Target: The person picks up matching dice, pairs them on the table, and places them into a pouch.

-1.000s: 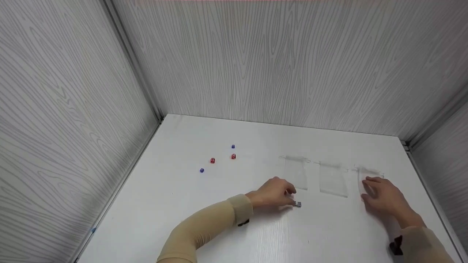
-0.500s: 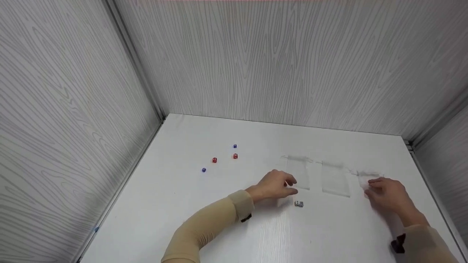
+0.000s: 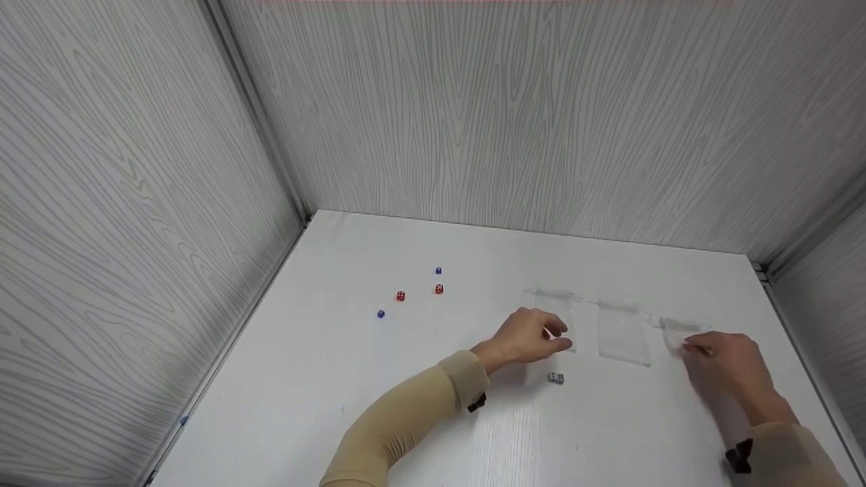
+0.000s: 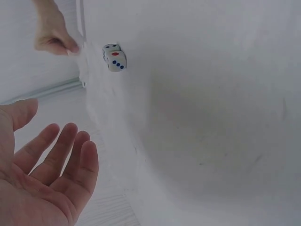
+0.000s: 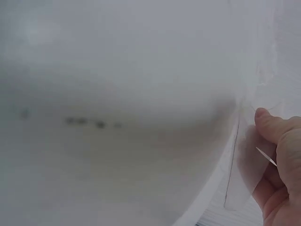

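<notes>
A: What is each hand doing?
B: The right hand (image 3: 731, 362) pinches the right pouch (image 3: 675, 331), its grip closed between thumb and fingers. The left hand's (image 3: 524, 337) grip is released, with the thumb standing apart from gently bent fingers

A: Do the cameras agree?
B: Each adds something. From the head, the 2 white dice (image 3: 556, 378) are a small pale pair just on the near side of the left hand; the left wrist view brings out their blue pips and 1 red pip. The right wrist view shows the thumb lying on the pouch's sheer film, with other fingers behind it, a detail too small from above

A: How about edges and room?
B: The right hand sits near the right edge of the table (image 3: 270, 406), by the side wall (image 3: 839, 297). A wide stretch of table separates the left hand from 2 red dice (image 3: 400, 295) and 2 blue dice (image 3: 381, 314) farther left

A: And the containers?
B: 3 sheer pouches in a row, thin strings at their far ends. The left pouch (image 3: 553, 299) and middle pouch (image 3: 624, 335) lie flat; the left hand covers part of the left pouch, touching or above it, I cannot tell. The 6 dice lie on the table, outside the pouches
</notes>
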Tool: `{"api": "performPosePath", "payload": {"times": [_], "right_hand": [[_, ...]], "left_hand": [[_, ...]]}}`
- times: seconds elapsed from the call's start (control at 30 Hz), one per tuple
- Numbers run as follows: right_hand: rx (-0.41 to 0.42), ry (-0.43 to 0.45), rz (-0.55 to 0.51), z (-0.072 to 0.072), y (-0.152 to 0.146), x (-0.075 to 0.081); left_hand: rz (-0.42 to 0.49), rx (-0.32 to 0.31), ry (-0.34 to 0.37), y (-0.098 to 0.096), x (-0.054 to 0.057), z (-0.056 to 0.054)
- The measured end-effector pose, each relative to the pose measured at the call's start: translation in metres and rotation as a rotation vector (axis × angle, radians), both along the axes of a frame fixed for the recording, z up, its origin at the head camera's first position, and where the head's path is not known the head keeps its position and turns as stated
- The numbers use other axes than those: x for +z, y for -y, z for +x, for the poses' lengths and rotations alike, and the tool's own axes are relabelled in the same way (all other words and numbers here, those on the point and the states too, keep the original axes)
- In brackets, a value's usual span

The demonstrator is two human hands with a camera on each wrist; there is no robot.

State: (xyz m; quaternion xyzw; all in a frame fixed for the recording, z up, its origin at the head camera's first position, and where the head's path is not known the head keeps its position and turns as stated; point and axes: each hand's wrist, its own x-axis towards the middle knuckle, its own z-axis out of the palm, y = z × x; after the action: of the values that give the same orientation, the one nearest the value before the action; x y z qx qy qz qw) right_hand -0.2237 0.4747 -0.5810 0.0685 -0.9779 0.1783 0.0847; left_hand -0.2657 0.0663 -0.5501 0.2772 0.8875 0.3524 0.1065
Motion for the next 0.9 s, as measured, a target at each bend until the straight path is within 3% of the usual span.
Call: {"api": "performPosePath", "payload": {"times": [0.1,0.3,0.53,0.7,0.9], "right_hand": [[0.013,-0.087,0.016,0.002,0.004,0.008],[0.078,-0.345,0.056,0.002,0.018,0.023],[0.193,-0.574,0.094,-0.002,0.045,0.037],[0.279,-0.683,0.090,-0.004,0.069,0.047],[0.339,-0.738,0.069,-0.002,0.100,0.053]], "left_hand": [[0.017,-0.001,0.013,-0.004,0.003,0.000],[0.042,0.007,0.027,-0.009,0.005,0.000],[0.080,0.003,0.029,-0.010,0.006,-0.005],[0.118,0.013,0.031,-0.011,0.010,-0.008],[0.152,0.033,0.054,-0.015,0.013,-0.008]]}}
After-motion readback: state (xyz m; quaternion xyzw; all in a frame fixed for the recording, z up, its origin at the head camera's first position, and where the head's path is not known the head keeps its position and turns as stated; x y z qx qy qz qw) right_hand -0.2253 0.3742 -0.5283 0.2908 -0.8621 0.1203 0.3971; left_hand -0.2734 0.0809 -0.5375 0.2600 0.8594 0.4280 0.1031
